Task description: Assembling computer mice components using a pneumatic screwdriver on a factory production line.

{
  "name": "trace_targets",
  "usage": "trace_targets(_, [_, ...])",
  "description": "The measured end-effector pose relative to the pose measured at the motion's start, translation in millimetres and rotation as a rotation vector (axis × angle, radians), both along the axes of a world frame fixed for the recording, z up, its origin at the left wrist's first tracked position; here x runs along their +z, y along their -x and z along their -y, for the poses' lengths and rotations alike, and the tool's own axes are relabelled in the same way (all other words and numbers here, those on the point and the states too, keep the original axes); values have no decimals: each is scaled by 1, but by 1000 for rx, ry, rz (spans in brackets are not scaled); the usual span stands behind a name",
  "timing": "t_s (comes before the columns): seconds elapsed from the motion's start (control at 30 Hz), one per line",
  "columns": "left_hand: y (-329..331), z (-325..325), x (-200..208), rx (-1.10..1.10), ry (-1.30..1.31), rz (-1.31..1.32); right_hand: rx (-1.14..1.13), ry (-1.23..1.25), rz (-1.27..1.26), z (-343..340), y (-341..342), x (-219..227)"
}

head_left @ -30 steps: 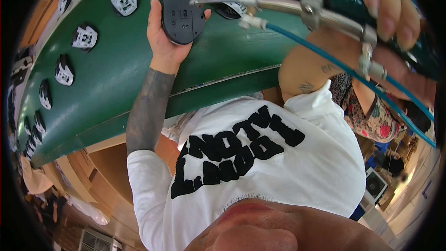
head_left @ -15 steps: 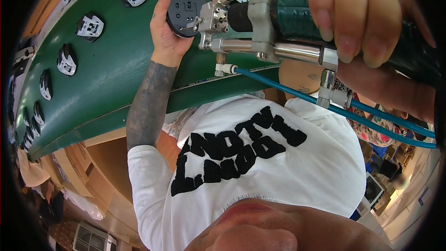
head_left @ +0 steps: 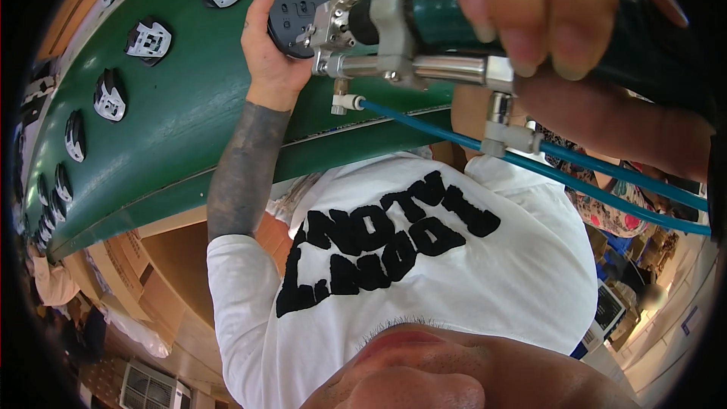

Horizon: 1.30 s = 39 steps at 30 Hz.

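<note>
a worker's right hand [head_left: 541, 15], fingers curled, grasps a green-bodied tool [head_left: 439, 15], its metal head at the lower edge of a dark mouse [head_left: 291, 0]; whether the tip touches cannot be told. the left hand [head_left: 269, 53], cupped half open, holds that mouse underside up over a green worktop [head_left: 197, 98]. around it, cardboard boxes [head_left: 125, 288] and a person in floral fabric [head_left: 609, 216]. counted: one tool, two blue hoses [head_left: 420, 129], one mouse held, four mouse shells [head_left: 110, 96] lined nearest at left, others too small to count.

Brown cardboard boxes [head_left: 121, 273] sit near a long green table [head_left: 197, 121].
</note>
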<state>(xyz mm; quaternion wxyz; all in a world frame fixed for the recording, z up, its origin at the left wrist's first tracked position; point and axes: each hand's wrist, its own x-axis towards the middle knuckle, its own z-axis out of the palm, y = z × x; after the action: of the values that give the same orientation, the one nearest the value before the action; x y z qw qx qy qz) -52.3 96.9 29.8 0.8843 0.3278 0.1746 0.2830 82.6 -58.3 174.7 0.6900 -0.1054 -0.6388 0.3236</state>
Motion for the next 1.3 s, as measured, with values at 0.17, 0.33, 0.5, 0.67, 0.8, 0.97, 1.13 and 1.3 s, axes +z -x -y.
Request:
trace_targets(0.17, [-1,-13,-3,-22,156,119,67,-249,-245,21,-21,-7])
trace_targets(0.33, [2,-20,-11,-264,347,482,93,24,314,13,-64,2])
trace_targets(0.5, [6,-19,-5,-309,372,542,31,-1,127,-7,-24,0])
trace_targets(0.67, [7,-20,-3,-307,374,533,66,-11,82,-15,-16,1])
trace_targets(0.8, [12,-21,-6,-299,400,544,115,-16,62,-21,-11,11])
trace_targets(0.97, [11,-21,0,-275,394,494,-14,164,208,-11,-10,19])
trace_targets(1.13, [15,-28,5,-73,145,157,-45,174,57,12,-14,20])
trace_targets(1.3, [14,-33,5,-153,108,213,-77,215,94,26,-34,34])
